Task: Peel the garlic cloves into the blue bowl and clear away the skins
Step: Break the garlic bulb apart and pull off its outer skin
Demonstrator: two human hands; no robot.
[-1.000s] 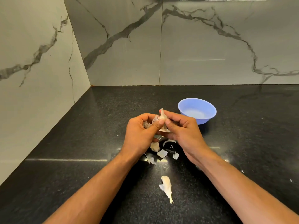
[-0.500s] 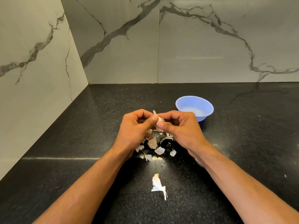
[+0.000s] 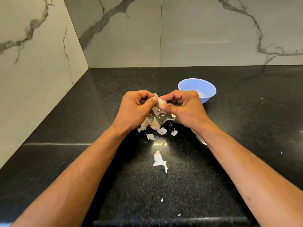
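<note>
Black worktop (image 3: 246, 145), our left hand (image 3: 136, 108) and right hand (image 3: 183, 107) close together, both pinching one clove (image 3: 158, 102) just above the skins (image 3: 154, 126). Bowl (image 3: 206, 95) sits just behind the right hand; we can't tell if it holds anything. Risk: dry skin tears and flakes scatter wider, or the clove slips from our thumbs onto the pile. Walls close off the back and left; open room right and toward us.
</note>
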